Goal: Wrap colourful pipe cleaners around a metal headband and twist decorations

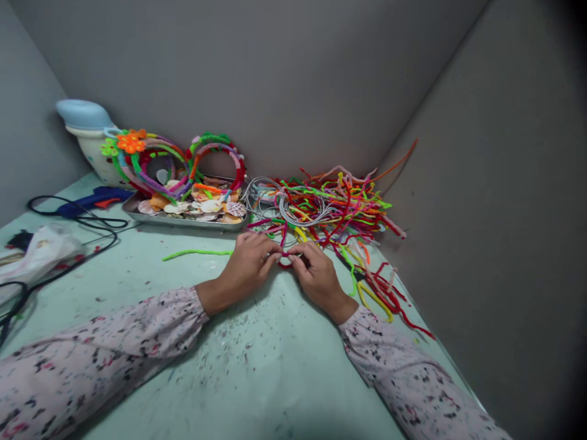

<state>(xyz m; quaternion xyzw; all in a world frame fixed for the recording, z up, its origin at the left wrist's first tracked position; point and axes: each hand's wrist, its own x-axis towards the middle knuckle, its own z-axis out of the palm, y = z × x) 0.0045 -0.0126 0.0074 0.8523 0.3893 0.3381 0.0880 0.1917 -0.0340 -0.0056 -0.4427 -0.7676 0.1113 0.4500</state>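
Observation:
My left hand (251,261) and my right hand (316,273) meet over the middle of the table, fingertips nearly touching. Both pinch a dark pink pipe cleaner (285,255), which is bent, with one end sticking up behind the fingers. A red curve of pipe cleaner hangs just under the fingertips; whether it is the same piece I cannot tell. A bright green pipe cleaner (198,252) lies flat on the table, its right end hidden behind my left hand. A pile of coloured pipe cleaners (339,205) lies just beyond my hands.
Behind my left hand, a metal tray (192,223) holds shells and several fuzzy headbands (156,165). Grey wire coils (302,208) lie beside it. A white bin with a blue lid (85,115), a blue glue gun (94,200), black cable and a plastic bag (46,247) are left. Yellow-handled pliers (373,299) lie right.

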